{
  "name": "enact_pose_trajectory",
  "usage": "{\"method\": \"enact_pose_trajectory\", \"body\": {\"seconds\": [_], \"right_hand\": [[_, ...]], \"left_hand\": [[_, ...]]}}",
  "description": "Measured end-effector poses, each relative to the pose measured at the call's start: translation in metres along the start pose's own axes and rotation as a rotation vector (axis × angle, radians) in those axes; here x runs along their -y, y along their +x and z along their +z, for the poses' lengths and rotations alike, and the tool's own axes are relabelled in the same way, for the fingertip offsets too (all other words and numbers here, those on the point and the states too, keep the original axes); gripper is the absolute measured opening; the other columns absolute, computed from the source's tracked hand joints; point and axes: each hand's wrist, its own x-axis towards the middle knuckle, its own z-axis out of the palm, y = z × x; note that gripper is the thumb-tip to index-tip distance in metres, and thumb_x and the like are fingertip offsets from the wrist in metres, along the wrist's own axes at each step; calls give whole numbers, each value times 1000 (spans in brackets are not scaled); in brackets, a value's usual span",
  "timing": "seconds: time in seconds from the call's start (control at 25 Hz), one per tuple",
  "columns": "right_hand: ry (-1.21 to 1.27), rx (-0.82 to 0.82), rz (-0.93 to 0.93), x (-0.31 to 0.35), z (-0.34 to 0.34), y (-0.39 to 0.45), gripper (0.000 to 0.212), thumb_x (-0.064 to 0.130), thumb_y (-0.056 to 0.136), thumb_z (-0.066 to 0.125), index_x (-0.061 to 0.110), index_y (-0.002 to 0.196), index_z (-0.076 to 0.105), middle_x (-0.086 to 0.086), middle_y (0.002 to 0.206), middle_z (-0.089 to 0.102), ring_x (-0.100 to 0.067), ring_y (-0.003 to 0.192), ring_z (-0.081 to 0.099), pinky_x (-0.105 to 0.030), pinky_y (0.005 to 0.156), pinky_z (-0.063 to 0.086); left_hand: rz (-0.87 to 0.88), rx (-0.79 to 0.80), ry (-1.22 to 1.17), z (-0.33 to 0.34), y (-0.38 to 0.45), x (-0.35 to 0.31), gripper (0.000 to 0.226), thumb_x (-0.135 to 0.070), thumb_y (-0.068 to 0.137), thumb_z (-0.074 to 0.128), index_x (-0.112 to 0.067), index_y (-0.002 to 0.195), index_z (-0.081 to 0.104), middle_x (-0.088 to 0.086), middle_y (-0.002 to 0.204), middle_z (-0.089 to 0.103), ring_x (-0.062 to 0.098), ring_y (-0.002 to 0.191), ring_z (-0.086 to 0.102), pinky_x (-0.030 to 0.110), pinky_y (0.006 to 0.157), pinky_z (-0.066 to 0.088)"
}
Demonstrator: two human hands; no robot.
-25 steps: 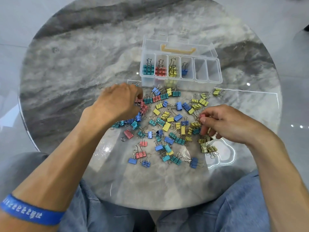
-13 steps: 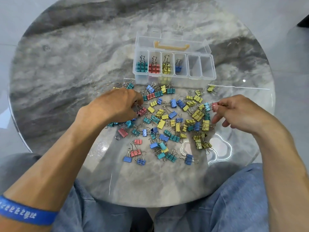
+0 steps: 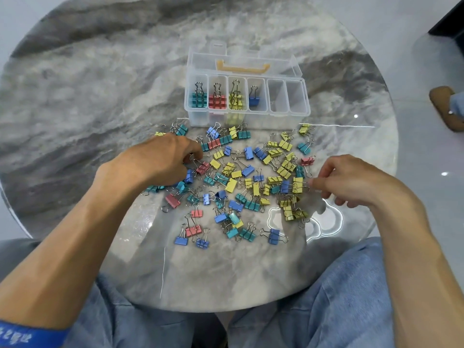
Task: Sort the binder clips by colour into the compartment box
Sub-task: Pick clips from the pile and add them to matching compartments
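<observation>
We judge the binder clips (image 3: 233, 182) light, stiff and springy, best pinched by the wire loops or across the painted body. They lie in a teal, red, yellow and blue scatter on the marble table (image 3: 75, 96), just near of the compartment box (image 3: 247, 96), whose four left compartments hold sorted clips. Our left hand (image 3: 160, 162) curls its fingers into the pile's left edge, though what it holds we cannot tell, and our right hand (image 3: 351, 182) pinches at a yellow clip (image 3: 297, 185).
</observation>
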Motion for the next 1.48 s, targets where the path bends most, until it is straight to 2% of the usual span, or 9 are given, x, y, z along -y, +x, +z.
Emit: {"method": "enact_pose_trajectory", "body": {"seconds": [0.32,0.44,0.52,0.64,0.72,0.88,1.08,1.28,1.48], "right_hand": [[127,59,-93,7,1,3,16,18,93,64,8,82,66,0,74,72,-19,59,61,-32,58,48],[490,109,-362,10,-11,-21,16,20,92,65,10,80,64,-9,73,71,-17,58,59,-33,56,47],[623,242,-532,29,-4,-31,15,22,88,61,11,79,64,-12,73,69,-20,60,59,-29,55,48],[717,300,-662,58,18,-28,14,19,89,60,8,81,64,-13,67,67,-22,60,60,-27,55,48],[751,253,-689,64,27,-24,14,20,88,62,10,80,66,-11,65,66,-20,60,59,-27,55,48],[734,72,-663,57,26,-19,14,13,93,63,12,79,67,-6,63,66,-17,58,57,-30,54,46],[339,-351,-820,59,37,-19,16,17,95,64,19,79,60,3,63,63,-14,56,58,-35,54,47],[113,-600,-986,69,52,-21,15,19,96,58,12,83,56,9,62,54,-10,56,48,-30,50,40],[1064,-106,-672,77,49,-32,13,6,98,55,7,85,59,-12,80,72,-25,72,69,-36,62,57]], "left_hand": [[23,-98,-47,-5,-6,-2,32,-23,90,67,-28,121,60,-6,116,57,13,100,56,26,81,46],[146,-210,-396,-13,-18,-26,31,-39,90,67,-31,119,61,-13,110,63,1,94,62,22,81,52],[256,-55,-777,-11,-25,-50,46,-50,86,65,-34,129,58,-13,116,67,0,102,64,27,92,54],[307,-4,-1049,4,-26,-68,40,-47,86,72,-36,124,66,20,105,69,32,87,65,50,81,53],[265,-59,-1099,5,-26,-67,30,-42,84,76,-30,112,73,29,95,67,31,70,57,51,71,51],[192,-65,-1199,-4,-27,-63,24,-27,80,77,-14,100,78,9,90,77,20,80,71,36,80,58],[79,-333,-843,8,-23,-66,22,-30,90,71,-12,79,76,3,65,72,23,61,70,41,62,61],[20,-187,-1100,3,-21,-66,21,-15,98,60,-5,88,75,6,72,75,16,63,71,28,61,58],[54,-75,-1391,-21,-34,-44,26,-21,92,60,1,93,75,15,91,76,22,80,73,24,74,60]]}}
